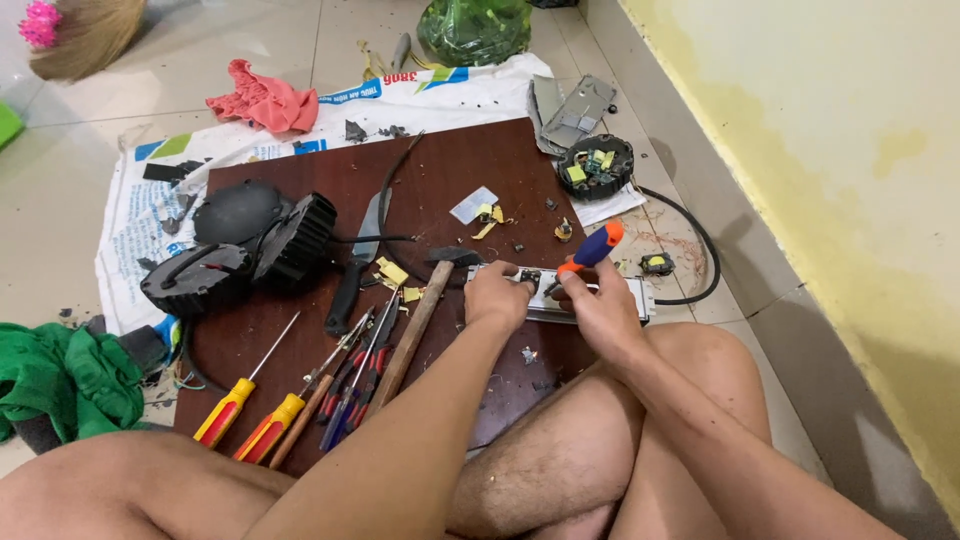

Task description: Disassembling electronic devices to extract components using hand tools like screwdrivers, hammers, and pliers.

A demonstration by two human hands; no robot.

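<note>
The right hand's grip (600,300) is closed around a screwdriver with an orange and blue handle (592,248), tip angled down and left into a long white metal housing (632,296). The left hand's grip (497,295) presses down on the housing's left end, fingers curled over its edge, pinning it to the dark brown board (440,180) on the floor. The housing lies just ahead of the person's knees.

To do this well, I judge the left hand should keep firm downward pressure so the housing cannot skid, while the screwdriver stays square to whatever it works on; the tip itself is hidden by fingers. A hammer (425,315) lies just beside the left wrist, and more screwdrivers (255,410) lie further left.
</note>
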